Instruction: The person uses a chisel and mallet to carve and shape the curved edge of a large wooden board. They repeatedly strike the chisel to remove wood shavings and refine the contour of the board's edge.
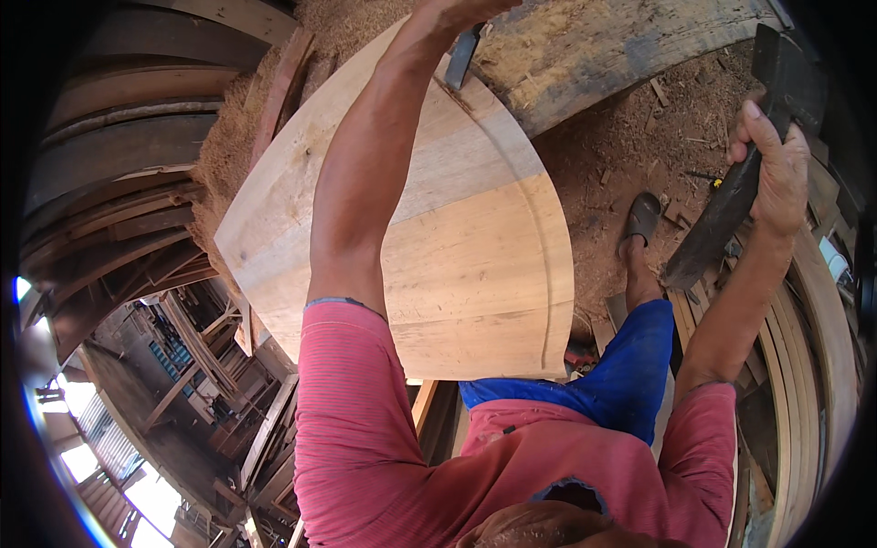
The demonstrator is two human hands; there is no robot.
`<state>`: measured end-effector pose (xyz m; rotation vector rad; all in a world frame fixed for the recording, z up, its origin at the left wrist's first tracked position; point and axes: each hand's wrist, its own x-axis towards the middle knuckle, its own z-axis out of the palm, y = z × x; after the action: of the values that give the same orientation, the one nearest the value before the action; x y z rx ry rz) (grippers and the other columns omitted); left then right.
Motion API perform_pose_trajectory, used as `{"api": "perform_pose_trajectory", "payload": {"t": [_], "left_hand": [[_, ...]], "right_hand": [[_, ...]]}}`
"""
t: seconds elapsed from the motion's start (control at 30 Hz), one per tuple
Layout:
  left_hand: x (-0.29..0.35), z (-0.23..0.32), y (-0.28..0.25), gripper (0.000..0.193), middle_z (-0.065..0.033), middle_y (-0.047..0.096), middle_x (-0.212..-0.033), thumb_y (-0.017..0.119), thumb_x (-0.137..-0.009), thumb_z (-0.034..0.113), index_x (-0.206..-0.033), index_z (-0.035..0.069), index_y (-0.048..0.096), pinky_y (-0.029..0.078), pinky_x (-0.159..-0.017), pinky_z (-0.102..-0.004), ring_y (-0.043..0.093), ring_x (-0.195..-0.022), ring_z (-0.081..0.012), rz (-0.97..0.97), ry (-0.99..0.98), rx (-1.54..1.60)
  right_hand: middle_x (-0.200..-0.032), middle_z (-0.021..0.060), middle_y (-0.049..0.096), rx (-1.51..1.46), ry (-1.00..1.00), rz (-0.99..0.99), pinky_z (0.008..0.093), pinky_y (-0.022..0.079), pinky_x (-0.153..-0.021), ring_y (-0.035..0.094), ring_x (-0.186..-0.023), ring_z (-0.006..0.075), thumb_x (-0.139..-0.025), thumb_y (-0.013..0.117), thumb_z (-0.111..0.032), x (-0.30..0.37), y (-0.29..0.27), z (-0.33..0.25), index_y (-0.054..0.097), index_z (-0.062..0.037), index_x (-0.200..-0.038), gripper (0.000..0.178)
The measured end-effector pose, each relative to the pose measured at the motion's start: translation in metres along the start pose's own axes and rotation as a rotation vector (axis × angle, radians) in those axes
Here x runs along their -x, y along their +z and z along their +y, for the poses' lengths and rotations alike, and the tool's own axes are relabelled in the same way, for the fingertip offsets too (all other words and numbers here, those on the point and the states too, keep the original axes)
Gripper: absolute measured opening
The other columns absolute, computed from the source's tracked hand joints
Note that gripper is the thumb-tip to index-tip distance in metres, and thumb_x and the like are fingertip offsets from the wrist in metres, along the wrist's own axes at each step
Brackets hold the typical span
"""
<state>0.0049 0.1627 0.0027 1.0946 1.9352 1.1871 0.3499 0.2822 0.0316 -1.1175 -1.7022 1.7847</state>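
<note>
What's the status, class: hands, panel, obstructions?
Right hand grips dark tool. Left hand cut off, grip unclear. Pale wooden panel, curved edge right. Left arm hides part of panel.

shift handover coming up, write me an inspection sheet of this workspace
Surface: thick plank, worn and blotched, beyond the panel.
Job's things: pale wooden panel, curved line along its rounded side; dark flat tool by its far edge.
Clutter: shavings heaped at left; scraps on the ground.
Hands: left hand mostly cut off, grip unclear; right hand grips dark mallet-like tool.
Cables: nothing seen.
Surroundings: stacked timber left, long boards right.
</note>
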Motion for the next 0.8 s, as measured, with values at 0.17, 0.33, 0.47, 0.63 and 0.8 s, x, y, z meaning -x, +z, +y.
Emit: {"api": "perform_pose_trajectory", "payload": {"t": [0.17, 0.33, 0.47, 0.63, 0.8], "left_hand": [[0.006, -0.003, 0.010, 0.012, 0.0020, 0.066, -0.080, 0.073, -0.090, 0.011, -0.098, 0.006, 0.066, 0.050, -0.068, -0.0281, 0.060, -0.076, -0.0073, -0.039, 0.143, 0.010], [0.003, 0.001, 0.013, 0.012, 0.0008, 0.068, -0.082, 0.071, -0.086, 0.006, -0.097, 0.005, 0.067, 0.052, -0.072, -0.0291, 0.061, -0.079, -0.0085, -0.123, 0.145, -0.072], [0.004, -0.005, 0.012, 0.014, 0.0011, 0.067, -0.082, 0.070, -0.085, 0.005, -0.099, 0.005, 0.068, 0.050, -0.069, -0.0287, 0.060, -0.077, -0.0087, -0.143, 0.136, -0.016], [-0.001, -0.013, 0.017, 0.007, 0.0019, 0.067, -0.081, 0.069, -0.087, 0.004, -0.094, 0.004, 0.068, 0.048, -0.065, -0.0274, 0.059, -0.075, -0.0076, -0.186, 0.082, 0.065], [-0.001, -0.019, 0.021, 0.006, 0.0014, 0.067, -0.081, 0.070, -0.089, 0.005, -0.094, 0.003, 0.068, 0.047, -0.062, -0.0270, 0.058, -0.072, -0.0073, -0.175, 0.068, 0.025]], "right_hand": [[-0.081, 0.0010, 0.062, -0.046, -0.122, 0.159, 0.0254, 0.048, -0.058, 0.057, -0.065, 0.0084, -0.097, 0.072, -0.026, -0.041, 0.008, -0.011, 0.066, -0.0066, -0.103, 0.021], [-0.077, 0.0040, 0.067, 0.593, -0.229, -0.108, 0.0269, 0.050, -0.056, 0.061, -0.059, 0.0102, -0.093, 0.070, -0.029, -0.091, 0.056, -0.012, 0.070, -0.0051, -0.090, 0.024], [-0.066, 0.0034, 0.061, 0.340, -0.154, -0.274, 0.0295, 0.047, -0.051, 0.059, -0.054, 0.0136, -0.089, 0.063, -0.017, -0.061, 0.101, -0.038, 0.063, -0.0038, -0.086, 0.014], [-0.065, 0.0053, 0.063, 0.226, -0.160, -0.086, 0.0330, 0.049, -0.052, 0.060, -0.054, 0.0156, -0.086, 0.065, -0.019, -0.058, 0.108, -0.023, 0.066, 0.0038, -0.090, 0.023], [-0.077, 0.0044, 0.069, 0.400, -0.071, -0.270, 0.0308, 0.052, -0.059, 0.063, -0.061, 0.0133, -0.088, 0.070, -0.029, -0.041, 0.107, 0.014, 0.070, 0.0000, -0.094, 0.030]]}}
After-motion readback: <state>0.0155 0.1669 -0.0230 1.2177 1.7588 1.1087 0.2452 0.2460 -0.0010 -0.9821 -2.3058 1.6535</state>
